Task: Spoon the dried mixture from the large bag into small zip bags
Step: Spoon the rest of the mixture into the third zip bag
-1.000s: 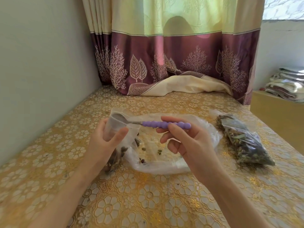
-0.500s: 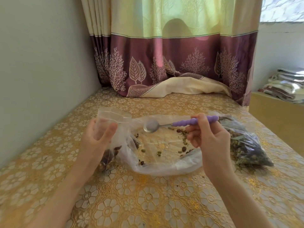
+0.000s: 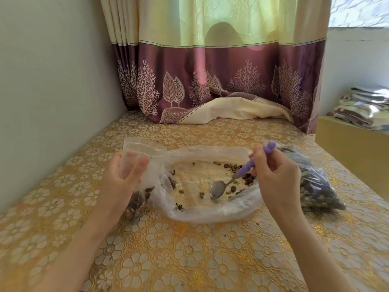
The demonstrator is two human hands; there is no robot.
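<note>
Clear plastic makes all three bags. The left hand (image 3: 124, 178) grips one small bag (image 3: 139, 165) upright, some mixture at its bottom. The right hand (image 3: 275, 178) pinches one purple-handled spoon (image 3: 229, 182), its bowl down inside the large bag (image 3: 210, 184), among scattered pieces. One filled bag (image 3: 315, 186) lies right, near the table (image 3: 189, 260) edge. Near side has open cloth.

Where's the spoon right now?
In the head view, right of centre: the right hand holds the spoon by its purple handle, bowl tipped down inside the large bag, among the scattered dried bits.
</note>
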